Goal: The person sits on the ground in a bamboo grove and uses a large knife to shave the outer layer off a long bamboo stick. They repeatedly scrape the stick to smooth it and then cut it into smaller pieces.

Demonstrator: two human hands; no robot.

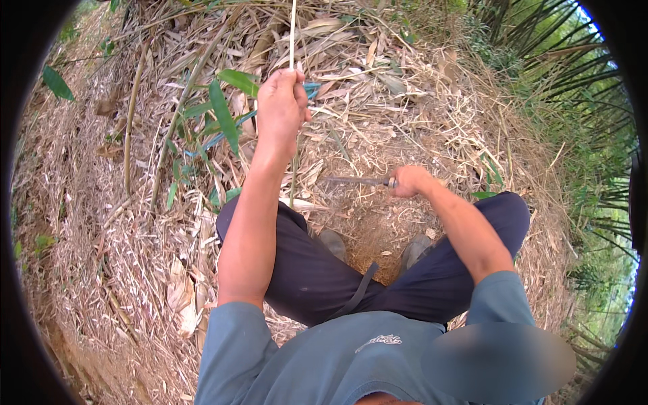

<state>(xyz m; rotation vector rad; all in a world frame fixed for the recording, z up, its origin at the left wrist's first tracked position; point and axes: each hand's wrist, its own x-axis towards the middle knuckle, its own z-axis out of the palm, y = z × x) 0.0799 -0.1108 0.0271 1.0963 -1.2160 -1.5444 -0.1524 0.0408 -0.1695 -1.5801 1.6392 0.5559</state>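
A slope of dry, straw-coloured leaf litter (121, 270) fills most of the view, with bent pale stalks and husks piled at the far side and green palm-like fronds (574, 88) along the right edge, where the fisheye rim bends and darkens them. The person squats over it in a grey-blue short-sleeved shirt (324, 358) and dark trousers (304, 270); a blurred patch covers part of the shirt at the near right. Two grey shoe tips (334, 241) show between the knees, mostly hidden by the legs.

A few broad green leaves (226, 115) hang on thin stems at the far left of centre. The left hand (280, 108) is raised and closed in a fist around a thin pale upright stalk (292, 37), which runs out of the top of the view; its lower part reappears below the wrist and goes down to the ground near the left knee. Something thin and blue-green sticks out beside the fist, too small to identify.

The right hand (410, 181) is wrapped around the handle of a narrow grey metal blade (354, 180), which points left, lying low over the bare brown soil just right of the stalk's base. The handle itself is hidden in the grip, and whether the blade tip touches the stalk cannot be made out.
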